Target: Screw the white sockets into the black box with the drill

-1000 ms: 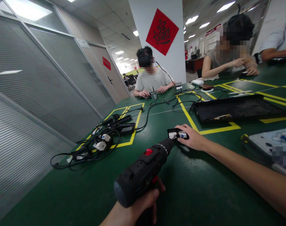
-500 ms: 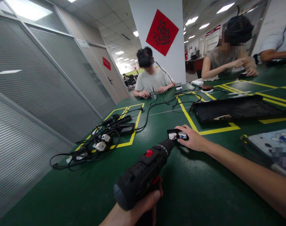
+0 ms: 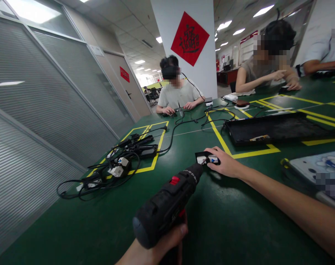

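Observation:
A black power drill [image 3: 166, 204] with red accents is gripped in my left hand [image 3: 170, 239], fingers wrapped around its handle beneath the body. It points forward and slightly right, and its bit reaches a small black case [image 3: 200, 154] with white and blue parts inside. Whether the bit touches a screw there is too small to tell. My right hand [image 3: 225, 162] pinches the right end of that case against the green table [image 3: 211, 221], thumb on the near side and fingers over the top.
Left of the drill lies a heap of black cables and adapters [image 3: 123, 158] with white blocks. A long black tray [image 3: 278, 129] sits at the right, behind a pale printed case [image 3: 319, 173]. Cables cross the far side, where several people sit [image 3: 178, 94].

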`<state>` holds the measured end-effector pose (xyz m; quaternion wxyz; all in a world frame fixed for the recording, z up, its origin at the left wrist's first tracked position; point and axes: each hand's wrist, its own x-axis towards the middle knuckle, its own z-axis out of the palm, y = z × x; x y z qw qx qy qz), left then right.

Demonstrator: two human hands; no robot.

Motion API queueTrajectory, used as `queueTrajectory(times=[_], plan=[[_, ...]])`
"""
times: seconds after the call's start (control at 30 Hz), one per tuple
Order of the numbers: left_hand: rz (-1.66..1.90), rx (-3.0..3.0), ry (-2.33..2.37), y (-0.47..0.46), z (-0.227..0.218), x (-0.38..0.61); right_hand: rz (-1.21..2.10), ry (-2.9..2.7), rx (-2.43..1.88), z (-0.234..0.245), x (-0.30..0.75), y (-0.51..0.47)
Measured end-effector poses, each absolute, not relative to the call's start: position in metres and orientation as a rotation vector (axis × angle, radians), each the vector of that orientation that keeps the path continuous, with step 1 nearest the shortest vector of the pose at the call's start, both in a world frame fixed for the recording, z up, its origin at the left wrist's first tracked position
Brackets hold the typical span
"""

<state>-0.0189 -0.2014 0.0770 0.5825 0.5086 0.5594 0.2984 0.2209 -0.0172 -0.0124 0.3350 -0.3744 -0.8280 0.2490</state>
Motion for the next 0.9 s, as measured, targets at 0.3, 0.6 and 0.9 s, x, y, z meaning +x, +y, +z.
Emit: queueTrajectory(times=[0.3, 0.6, 0.9], plan=[[0.705, 1.142, 1.289, -0.200, 0.076, -0.020, 0.663, -2.161, -0.979, -0.014, 0.221, -0.014], [0.777, 1.206, 1.310, -0.197, 0.068, -0.028, 0.612, -2.168, -0.998, -0.016, 0.220, -0.014], [0.760, 1.192, 1.352, -0.198, 0.075, -0.025, 0.554, -2.169, -1.015, -0.020, 0.222, -0.012]])
